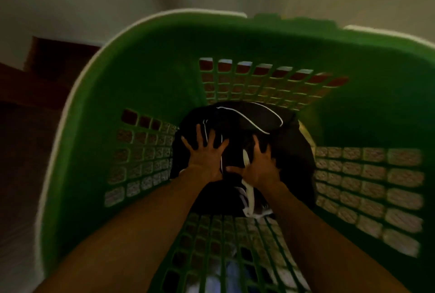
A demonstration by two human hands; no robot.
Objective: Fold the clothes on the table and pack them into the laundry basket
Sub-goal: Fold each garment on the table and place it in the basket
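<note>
Reaching deep into the green basket [153,68], both hands, left [205,155] and right [260,165], press flat, fingers spread, on dark clothes [249,118].

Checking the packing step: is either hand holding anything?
Nothing held. Left hand and right hand press flat, fingers spread, on the dark clothes inside the basket.

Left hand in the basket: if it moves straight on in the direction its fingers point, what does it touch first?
The left hand already lies flat on the dark clothes. Sliding onward, it would probably cross them, then meet the green basket's far wall; depth is unclear.
</note>
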